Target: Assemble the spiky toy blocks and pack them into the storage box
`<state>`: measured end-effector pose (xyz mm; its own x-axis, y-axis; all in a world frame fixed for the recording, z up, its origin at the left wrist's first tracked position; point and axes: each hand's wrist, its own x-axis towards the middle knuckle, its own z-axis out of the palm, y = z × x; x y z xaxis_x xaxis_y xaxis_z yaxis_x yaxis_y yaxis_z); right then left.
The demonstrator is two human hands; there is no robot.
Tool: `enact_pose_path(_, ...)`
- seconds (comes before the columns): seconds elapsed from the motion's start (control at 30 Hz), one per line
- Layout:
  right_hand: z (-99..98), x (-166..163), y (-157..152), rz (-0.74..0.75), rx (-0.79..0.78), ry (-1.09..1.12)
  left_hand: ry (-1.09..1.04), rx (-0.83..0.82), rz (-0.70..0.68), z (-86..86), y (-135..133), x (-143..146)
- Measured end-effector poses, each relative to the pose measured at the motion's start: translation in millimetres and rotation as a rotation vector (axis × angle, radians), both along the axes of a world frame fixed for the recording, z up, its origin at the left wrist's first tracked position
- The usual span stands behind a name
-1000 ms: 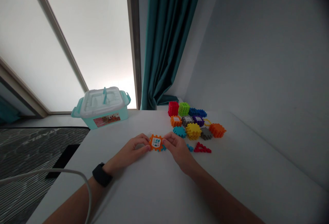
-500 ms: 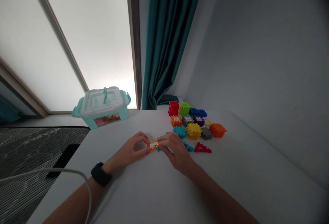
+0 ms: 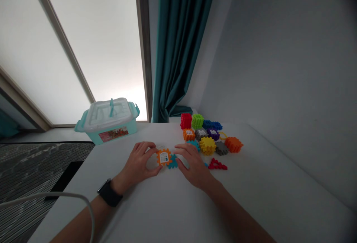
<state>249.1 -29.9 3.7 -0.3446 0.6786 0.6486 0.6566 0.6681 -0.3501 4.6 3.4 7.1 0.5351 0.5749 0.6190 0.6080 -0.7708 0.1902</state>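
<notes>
Between my two hands lies an orange square toy piece [image 3: 164,157] with notched edges and a white label on its face. My left hand [image 3: 138,164] holds it by the left side, index finger at its upper corner and thumb at its lower corner. A blue notched toy piece [image 3: 172,162] sits against its right side, partly overlapped by it; I cannot tell whether the two are joined. My right hand [image 3: 193,165] is just right of the blue piece, thumb and fingers apart with nothing between them. A dark watch [image 3: 109,193] is on my left wrist.
Stacked notched pieces stand right of centre: red [image 3: 186,121], green [image 3: 198,121], yellow [image 3: 208,146] and orange [image 3: 233,144] among them. A red triangular piece [image 3: 217,164] lies in front. A teal lidded box [image 3: 111,120] stands back left. A white cable [image 3: 55,194] crosses lower left.
The orange piece has gone from tilted, between both hands, to face up beside the blue piece. My right hand has let go, its fingers now spread apart.
</notes>
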Motion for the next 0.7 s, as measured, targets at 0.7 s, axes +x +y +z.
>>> enact_pose_path(0.7, 3.5, 60.2, 28.6, -0.471, 0.210, 0.507, -0.021, -0.174, -0.042, 2.0, 95.6, 107.8)
